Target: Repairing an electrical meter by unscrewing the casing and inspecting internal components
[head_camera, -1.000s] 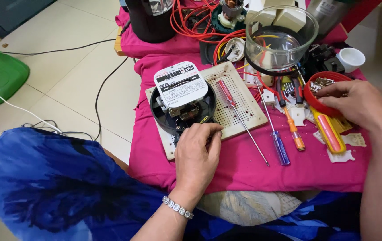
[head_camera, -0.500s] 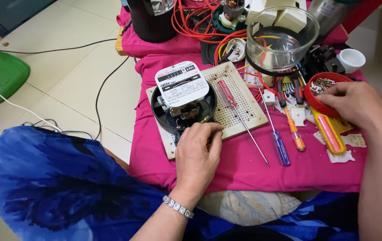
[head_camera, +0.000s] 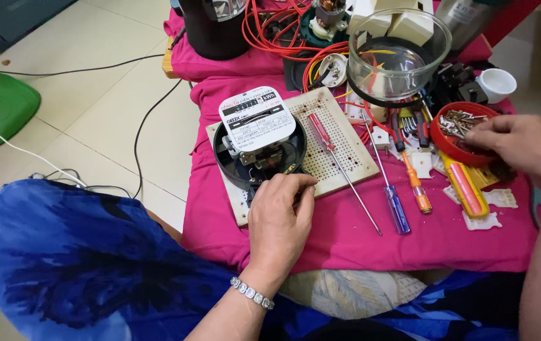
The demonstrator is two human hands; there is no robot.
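1. I look down on a low bench (head_camera: 359, 246) draped in a bright pink cloth, with blue patterned fabric across my lap below it and pale floor tiles to the left.
2. A cream perforated board (head_camera: 340, 142) lies flat on the cloth. It seems to serve as a steady working base.
3. On the board's left part sits a round black electric meter (head_camera: 259, 148) with its cover off and its white dial plate tilted up toward me, so the inner parts face my view.
4. A clear glass dome (head_camera: 400, 60), probably the meter's cover, stands behind the board, out of the way among red wires (head_camera: 277, 28).
5. My left hand (head_camera: 280, 218) rests on the board at the meter's near edge. Its fingers (head_camera: 296, 183) are curled, with the tips touching the meter's lower rim, apparently steadying it. I cannot tell whether they pinch anything.
6. My right hand (head_camera: 517, 148) reaches well to the right, fingers bent down into a small red bowl (head_camera: 457, 132) of metal screws. What they grip, if anything, is hidden.
7. A red-handled screwdriver (head_camera: 337, 161) lies across the board, untouched. Blue and orange ones lie just beside it on the cloth.
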